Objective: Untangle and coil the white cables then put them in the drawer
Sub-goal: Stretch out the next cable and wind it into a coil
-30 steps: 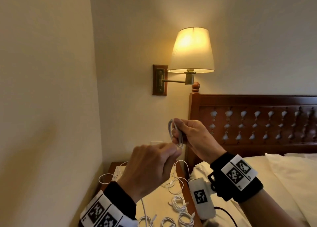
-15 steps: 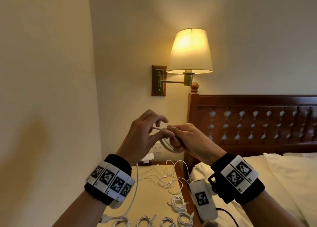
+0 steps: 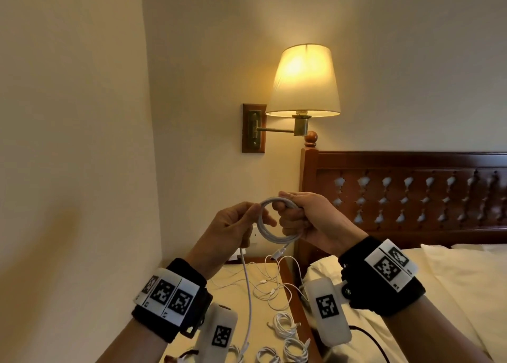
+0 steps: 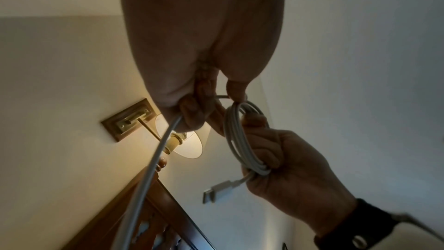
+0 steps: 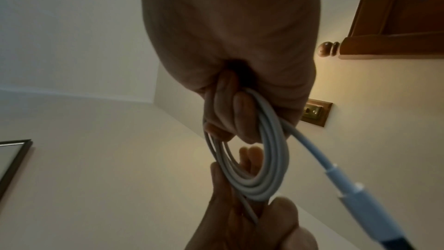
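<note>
Head view: the right hand (image 3: 315, 220) grips a round white cable coil (image 3: 274, 222) in curled fingers, held in the air above the bench (image 3: 175, 343); the left hand (image 3: 233, 225) pinches its smooth loose strand. Left wrist view: a flat plug (image 4: 216, 191) dangles from the coil. Right wrist view: the loops lie stacked.

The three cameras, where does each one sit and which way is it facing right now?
Head: worn on the head, facing forward at the wall lamp; shows both hands, left hand, right hand, holding the cable coil.
Left wrist: under the left hand, looking up along the fingers; the right hand and coil also show.
Right wrist: under the right hand, looking up towards the ceiling; left fingertips show.
Shared: all three see the coil.
</note>
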### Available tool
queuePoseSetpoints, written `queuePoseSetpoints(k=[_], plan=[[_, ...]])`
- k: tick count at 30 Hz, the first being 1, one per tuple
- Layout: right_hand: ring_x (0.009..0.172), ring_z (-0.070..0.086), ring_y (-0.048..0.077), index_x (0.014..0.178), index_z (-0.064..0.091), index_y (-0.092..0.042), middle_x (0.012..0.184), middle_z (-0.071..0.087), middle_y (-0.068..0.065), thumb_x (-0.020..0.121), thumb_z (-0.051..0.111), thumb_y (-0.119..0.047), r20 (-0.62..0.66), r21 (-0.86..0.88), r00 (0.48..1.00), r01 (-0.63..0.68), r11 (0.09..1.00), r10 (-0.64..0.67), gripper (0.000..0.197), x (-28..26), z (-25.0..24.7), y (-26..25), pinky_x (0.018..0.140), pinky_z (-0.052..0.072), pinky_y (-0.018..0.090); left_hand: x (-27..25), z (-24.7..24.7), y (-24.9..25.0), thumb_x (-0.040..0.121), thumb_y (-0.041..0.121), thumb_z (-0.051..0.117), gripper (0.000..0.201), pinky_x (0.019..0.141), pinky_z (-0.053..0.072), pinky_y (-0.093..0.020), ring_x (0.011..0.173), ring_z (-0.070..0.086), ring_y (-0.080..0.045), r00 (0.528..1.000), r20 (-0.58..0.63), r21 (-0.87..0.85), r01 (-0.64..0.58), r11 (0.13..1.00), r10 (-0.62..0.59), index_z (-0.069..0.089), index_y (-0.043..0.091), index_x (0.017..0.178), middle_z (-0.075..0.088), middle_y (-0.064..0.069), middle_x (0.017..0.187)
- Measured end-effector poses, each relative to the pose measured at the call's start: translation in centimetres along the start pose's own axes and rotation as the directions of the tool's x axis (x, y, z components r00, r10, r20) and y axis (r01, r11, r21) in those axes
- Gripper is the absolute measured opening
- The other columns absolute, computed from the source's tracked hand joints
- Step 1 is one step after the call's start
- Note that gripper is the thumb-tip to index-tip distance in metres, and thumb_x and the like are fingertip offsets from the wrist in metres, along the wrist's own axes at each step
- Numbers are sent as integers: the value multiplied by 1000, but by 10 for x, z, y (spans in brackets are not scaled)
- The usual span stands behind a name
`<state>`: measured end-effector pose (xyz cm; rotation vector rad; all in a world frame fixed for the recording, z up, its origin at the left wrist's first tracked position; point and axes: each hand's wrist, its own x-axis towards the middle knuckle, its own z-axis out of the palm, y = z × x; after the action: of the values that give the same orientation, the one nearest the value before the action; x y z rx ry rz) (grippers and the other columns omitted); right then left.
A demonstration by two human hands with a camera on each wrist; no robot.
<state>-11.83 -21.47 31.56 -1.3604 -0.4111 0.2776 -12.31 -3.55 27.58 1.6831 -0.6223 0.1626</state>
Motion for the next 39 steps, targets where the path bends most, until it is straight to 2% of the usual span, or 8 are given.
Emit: queuePoseSetpoints(k=[5, 9, 12, 18, 25, 29, 34, 39], plan=[[41, 24, 7, 70, 51, -10, 49, 29, -6, 105, 29, -22, -26, 109, 999, -41, 993, 44, 43, 4, -4, -1, 46, 20, 21, -1, 3, 1, 93, 35, 44, 38, 57, 34, -22, 57, 35, -9, 991, 34, -245, 131, 961, -126, 66, 7, 105, 63, 8, 71], [38, 23, 6, 71, 49, -10, 46, 28, -7, 105, 28, -20, -16, 197, 998, -52, 979, 56, 41, 8, -2, 2, 41, 24, 19, 3, 7, 4, 102, 35, 35, 42, 59, 30, -28, 58, 35, -10, 963, 97, -434, 268, 860, -251, 66, 7, 106, 53, 1, 70], [37, 22, 6, 71, 48, -10, 45, 27, -8, 105, 27, -21, -14, 175, 999, -45, 984, 48, 41, 9, 0, 2, 41, 23, 19, 4, 10, 9, 100, 37, 34, 37, 57, 27, -29, 58, 29, -11, 953, 134, -487, 303, 819, -273, 58, 13, 86, 42, 2, 66], [41, 30, 8, 81, 53, -8, 51, 34, -5, 106, 30, -25, -65, 70, 998, 1, 998, 3, 39, 9, 7, 10, 44, 32, 19, 8, 20, 4, 100, 47, 38, 42, 56, 26, -29, 56, 26, -13, 955, -105, -350, 227, 909, -279, 39, 19, 68, 31, 1, 63], [83, 69, 18, 99, 69, -8, 89, 72, 6, 100, 47, -22, -221, -432, 953, 95, 897, -207, 26, -1, 0, 22, 78, 59, 31, 10, 14, 1, 99, 48, 40, 41, 61, 33, -30, 61, 34, -14, 927, -263, -260, 200, 945, -268, 46, 17, 73, 39, 1, 65], [73, 64, 11, 97, 71, -8, 86, 72, 4, 97, 56, -21, -245, -576, 956, -11, 817, -160, 19, -9, -6, 22, 62, 54, 21, 9, 11, 2, 100, 46, 40, 42, 59, 32, -28, 59, 33, -13, 925, -292, -191, 194, 962, -245, 44, 18, 68, 38, 3, 62], [52, 55, 8, 97, 68, 5, 73, 64, 9, 97, 56, -14, -308, -455, 945, -43, 889, -112, 23, -12, -1, 5, 47, 47, 16, 10, 16, -3, 101, 43, 37, 46, 59, 32, -28, 57, 33, -13, 930, -335, -36, 149, 988, -153, 44, 15, 65, 36, 0, 59], [55, 65, 10, 98, 65, 3, 78, 66, 12, 97, 55, -14, -396, -175, 909, 63, 983, -128, 20, -10, 10, 1, 52, 53, 17, 12, 22, -3, 102, 40, 35, 45, 57, 34, -25, 56, 34, -12, 929, -345, -3, 142, 990, -134, 46, 14, 67, 37, -1, 60]])
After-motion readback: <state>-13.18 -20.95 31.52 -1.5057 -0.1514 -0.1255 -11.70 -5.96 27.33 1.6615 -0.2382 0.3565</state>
